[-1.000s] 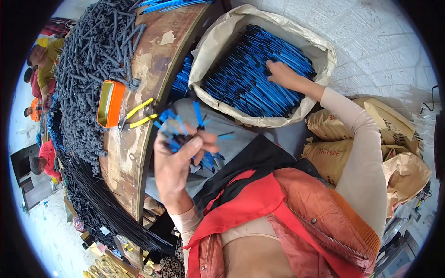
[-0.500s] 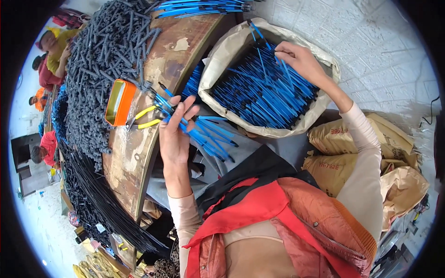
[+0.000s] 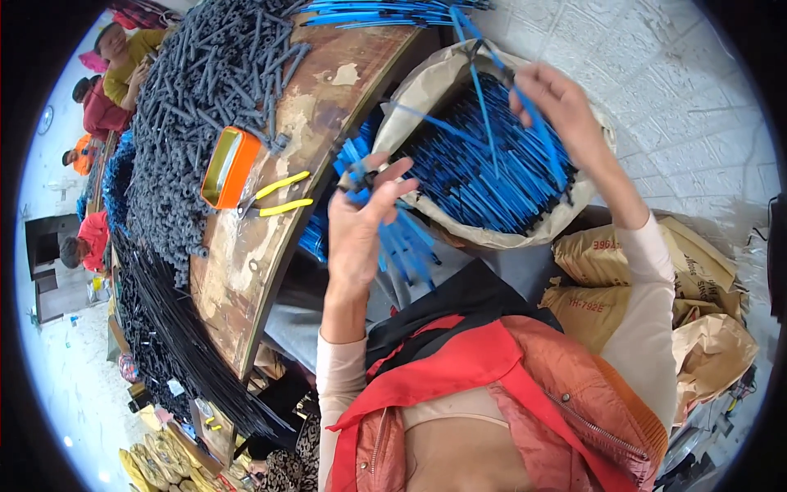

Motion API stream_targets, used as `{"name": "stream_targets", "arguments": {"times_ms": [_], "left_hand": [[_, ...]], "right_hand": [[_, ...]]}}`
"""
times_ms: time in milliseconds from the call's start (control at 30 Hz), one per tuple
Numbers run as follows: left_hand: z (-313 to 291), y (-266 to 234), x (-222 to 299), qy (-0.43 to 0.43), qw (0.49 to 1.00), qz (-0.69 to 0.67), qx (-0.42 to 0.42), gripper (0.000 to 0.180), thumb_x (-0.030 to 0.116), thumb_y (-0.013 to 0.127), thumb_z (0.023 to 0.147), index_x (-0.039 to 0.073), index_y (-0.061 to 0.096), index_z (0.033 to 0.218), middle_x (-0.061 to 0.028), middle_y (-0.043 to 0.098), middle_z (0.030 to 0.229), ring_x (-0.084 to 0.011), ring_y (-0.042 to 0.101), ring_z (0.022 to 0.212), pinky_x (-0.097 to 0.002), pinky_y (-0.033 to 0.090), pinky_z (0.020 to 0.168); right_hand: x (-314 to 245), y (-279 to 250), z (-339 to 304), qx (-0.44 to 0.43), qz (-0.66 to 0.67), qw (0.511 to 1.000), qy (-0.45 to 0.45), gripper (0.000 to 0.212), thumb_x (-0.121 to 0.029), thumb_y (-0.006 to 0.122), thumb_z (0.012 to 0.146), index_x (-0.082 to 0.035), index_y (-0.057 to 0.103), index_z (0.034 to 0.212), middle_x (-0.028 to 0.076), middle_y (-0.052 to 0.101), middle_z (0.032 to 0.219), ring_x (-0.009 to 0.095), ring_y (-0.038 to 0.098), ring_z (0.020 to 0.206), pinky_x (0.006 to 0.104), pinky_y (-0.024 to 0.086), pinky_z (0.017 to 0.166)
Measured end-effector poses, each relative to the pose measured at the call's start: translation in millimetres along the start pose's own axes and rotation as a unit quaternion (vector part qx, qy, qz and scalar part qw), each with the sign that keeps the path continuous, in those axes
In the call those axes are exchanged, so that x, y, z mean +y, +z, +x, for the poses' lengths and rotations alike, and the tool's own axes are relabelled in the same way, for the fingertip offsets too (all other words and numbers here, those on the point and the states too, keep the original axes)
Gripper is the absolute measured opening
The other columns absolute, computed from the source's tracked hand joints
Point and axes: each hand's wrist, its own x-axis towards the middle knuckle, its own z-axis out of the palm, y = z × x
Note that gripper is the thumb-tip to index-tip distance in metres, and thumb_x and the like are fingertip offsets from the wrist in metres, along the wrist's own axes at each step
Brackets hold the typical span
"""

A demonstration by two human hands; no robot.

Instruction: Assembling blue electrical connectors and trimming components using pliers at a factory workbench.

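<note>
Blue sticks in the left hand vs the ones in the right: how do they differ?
Count: the left hand has a bundle of many; the right hand has only a few sticks.
Place: bundle beside the table; few sticks over the sack.
Shared: both blue with black parts.

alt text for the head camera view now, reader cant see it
A person's left hand grips a bundle of blue strips while the right hand holds others over an open pale sack full of them. On the worn table at left lie yellow-handled pliers, an orange box and heaped grey tubes.
</note>
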Motion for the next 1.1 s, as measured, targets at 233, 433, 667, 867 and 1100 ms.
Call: {"name": "stream_targets", "arguments": {"times_ms": [233,433,667,867,1100], "left_hand": [[2.9,18.2,-9.9,0.061,0.995,-0.006,0.082,0.025,0.012,0.064,0.092,0.003,0.059,0.115,-0.0071,0.068,0.089,-0.0141,0.063,0.079,-0.0244,0.045,0.069],[-14.8,8.8,-7.9,0.053,0.99,-0.087,0.102,0.027,0.017,0.057,0.098,-0.001,0.055,0.118,-0.011,0.066,0.093,-0.0164,0.064,0.078,-0.0325,0.052,0.07],[-15.1,13.2,-11.0,0.029,0.998,-0.03,0.05,0.033,0.012,0.062,0.094,-0.001,0.052,0.123,-0.0049,0.063,0.079,-0.0126,0.061,0.071,-0.0265,0.049,0.067],[-12.2,-16.8,-21.4,0.032,0.996,-0.054,0.068,0.047,0.007,0.059,0.095,0.002,0.042,0.139,-0.0138,0.068,0.1,-0.0186,0.067,0.085,-0.0299,0.051,0.079],[-17.5,0.3,-9.9,-0.019,0.992,-0.121,0.028,0.025,0.007,0.063,0.092,0.003,0.055,0.115,-0.0147,0.069,0.099,-0.0206,0.067,0.082,-0.0292,0.047,0.073]], "right_hand": [[-2.2,102.3,-74.8,-0.093,0.212,0.965,0.125,0.015,-0.012,0.052,0.1,0.0,0.052,0.109,0.007,0.063,0.085,0.012,0.061,0.074,0.0262,0.049,0.069],[8.8,124.4,-75.3,-0.142,0.204,0.963,0.106,0.014,-0.012,0.053,0.099,0.0,0.052,0.106,0.006,0.064,0.085,0.011,0.061,0.073,0.0257,0.048,0.067],[11.3,118.4,-74.8,-0.139,0.101,0.979,0.11,0.014,-0.015,0.05,0.101,-0.003,0.056,0.102,0.006,0.066,0.086,0.01,0.062,0.072,0.0237,0.048,0.059],[42.7,80.1,-33.3,-0.183,-0.002,0.978,0.1,0.026,-0.021,0.049,0.1,0.001,0.061,0.095,0.007,0.065,0.081,0.016,0.064,0.075,0.0293,0.051,0.069],[203.4,-0.7,17.9,-0.081,-0.481,0.873,0.023,0.015,-0.014,0.056,0.086,-0.001,0.055,0.093,0.017,0.066,0.084,0.038,0.064,0.081,0.047,0.05,0.069]]}}
